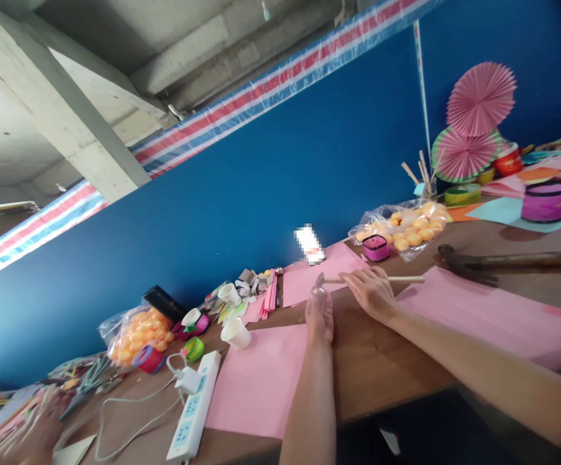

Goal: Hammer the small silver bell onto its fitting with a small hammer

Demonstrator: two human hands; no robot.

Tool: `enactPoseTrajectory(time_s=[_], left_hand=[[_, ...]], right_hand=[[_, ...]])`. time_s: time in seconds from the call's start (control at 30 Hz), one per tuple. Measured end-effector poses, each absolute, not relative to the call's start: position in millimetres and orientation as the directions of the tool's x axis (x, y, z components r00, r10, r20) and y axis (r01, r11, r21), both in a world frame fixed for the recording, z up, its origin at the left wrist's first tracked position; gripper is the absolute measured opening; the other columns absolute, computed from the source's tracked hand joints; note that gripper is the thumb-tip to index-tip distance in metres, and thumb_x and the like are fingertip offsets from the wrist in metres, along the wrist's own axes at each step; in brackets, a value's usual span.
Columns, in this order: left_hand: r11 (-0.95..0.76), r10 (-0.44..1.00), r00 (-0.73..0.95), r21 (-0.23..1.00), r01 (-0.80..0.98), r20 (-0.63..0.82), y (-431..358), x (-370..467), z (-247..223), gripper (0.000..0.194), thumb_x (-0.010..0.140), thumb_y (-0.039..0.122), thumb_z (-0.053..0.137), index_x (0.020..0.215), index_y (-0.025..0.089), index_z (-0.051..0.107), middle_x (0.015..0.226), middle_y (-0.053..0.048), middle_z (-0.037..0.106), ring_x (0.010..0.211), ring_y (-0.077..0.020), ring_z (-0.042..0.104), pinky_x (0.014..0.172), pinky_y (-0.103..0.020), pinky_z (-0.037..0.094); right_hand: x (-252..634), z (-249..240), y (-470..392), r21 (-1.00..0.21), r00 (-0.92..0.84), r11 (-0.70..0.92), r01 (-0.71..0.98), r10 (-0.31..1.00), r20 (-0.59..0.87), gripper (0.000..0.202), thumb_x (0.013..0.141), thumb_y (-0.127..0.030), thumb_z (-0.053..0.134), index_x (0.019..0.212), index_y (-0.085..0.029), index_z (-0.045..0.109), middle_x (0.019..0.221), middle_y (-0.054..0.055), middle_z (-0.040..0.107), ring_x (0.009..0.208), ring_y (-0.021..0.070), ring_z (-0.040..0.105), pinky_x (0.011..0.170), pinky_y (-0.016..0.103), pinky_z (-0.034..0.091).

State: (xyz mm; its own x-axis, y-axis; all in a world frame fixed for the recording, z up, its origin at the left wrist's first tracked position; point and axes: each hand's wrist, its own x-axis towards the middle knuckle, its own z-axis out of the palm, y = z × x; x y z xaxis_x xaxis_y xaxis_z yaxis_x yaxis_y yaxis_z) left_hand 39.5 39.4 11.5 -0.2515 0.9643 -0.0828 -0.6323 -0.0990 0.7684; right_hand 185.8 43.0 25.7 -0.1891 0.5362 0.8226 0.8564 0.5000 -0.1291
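My left hand point(319, 318) is closed round a small clear plastic thing point(319, 294), held upright over the table near the inner edge of a pink sheet point(265, 374). To its right, my right hand point(370, 292) pinches a thin pale stick point(406, 279) lying nearly level. The stick's left end, with something small and greyish on it, meets the top of the clear thing. Another pink sheet point(319, 274) lies behind both hands, and a large one point(493, 316) is under my right forearm.
A white power strip point(195, 407) with a plugged charger, a white paper cup point(235, 333) and bags of orange balls point(139, 336) stand left. A hammer point(517, 260), a purple basket point(548, 200) and pink paper fans point(481, 98) are right. Another person's hand point(42, 426) is far left.
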Motion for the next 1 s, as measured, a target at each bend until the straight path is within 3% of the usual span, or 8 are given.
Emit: enactPoseTrajectory(time_s=[0.13,0.37,0.57,0.8,1.0], left_hand=[[-0.153,0.952,-0.290,0.661,-0.735,-0.102,40,40,12,0.026,0.086,0.032,0.037,0.108,0.041,0.049,0.098,0.006,0.066,0.116,-0.0188,0.041,0.096,-0.045,0.037],[-0.127,0.941,-0.295,0.636,-0.761,-0.165,42,40,12,0.029,0.087,0.033,0.033,0.111,0.040,0.048,0.101,0.006,0.066,0.117,-0.0197,0.040,0.097,-0.046,0.035],[-0.110,0.951,-0.271,0.658,-0.745,-0.147,42,39,8,0.026,0.088,0.032,0.034,0.103,0.038,0.053,0.096,0.003,0.068,0.112,-0.0199,0.047,0.096,-0.046,0.037],[-0.138,0.981,-0.193,0.682,-0.718,-0.005,43,35,1,0.012,0.084,0.018,0.048,0.088,0.018,0.059,0.089,-0.006,0.067,0.099,-0.0153,0.058,0.093,-0.033,0.042],[-0.128,0.978,-0.207,0.676,-0.725,-0.036,44,36,2,0.014,0.085,0.021,0.048,0.085,0.016,0.061,0.090,-0.007,0.066,0.091,-0.0132,0.061,0.088,-0.029,0.045]], right_hand=[[184,25,43,-0.106,-0.207,0.491,0.865,0.541,0.815,0.027,0.088,-0.022,0.042,0.110,-0.025,0.057,0.074,0.003,0.062,0.076,0.0159,0.051,0.081,0.031,0.024],[183,33,37,-0.214,-0.064,0.371,0.904,0.612,0.789,0.024,0.087,-0.025,0.039,0.099,-0.021,0.059,0.080,0.006,0.061,0.079,0.0192,0.049,0.078,0.032,0.024],[185,31,39,-0.174,-0.113,0.419,0.891,0.576,0.809,0.024,0.087,-0.026,0.040,0.105,-0.021,0.056,0.081,0.005,0.060,0.079,0.0186,0.047,0.080,0.032,0.022],[184,31,38,-0.081,-0.231,0.496,0.864,0.534,0.813,0.024,0.087,-0.027,0.043,0.105,-0.026,0.059,0.072,0.003,0.061,0.075,0.0162,0.049,0.080,0.031,0.023],[186,29,40,-0.137,-0.174,0.469,0.873,0.560,0.810,0.026,0.087,-0.027,0.043,0.108,-0.025,0.059,0.076,0.003,0.062,0.076,0.0162,0.051,0.078,0.031,0.025]])
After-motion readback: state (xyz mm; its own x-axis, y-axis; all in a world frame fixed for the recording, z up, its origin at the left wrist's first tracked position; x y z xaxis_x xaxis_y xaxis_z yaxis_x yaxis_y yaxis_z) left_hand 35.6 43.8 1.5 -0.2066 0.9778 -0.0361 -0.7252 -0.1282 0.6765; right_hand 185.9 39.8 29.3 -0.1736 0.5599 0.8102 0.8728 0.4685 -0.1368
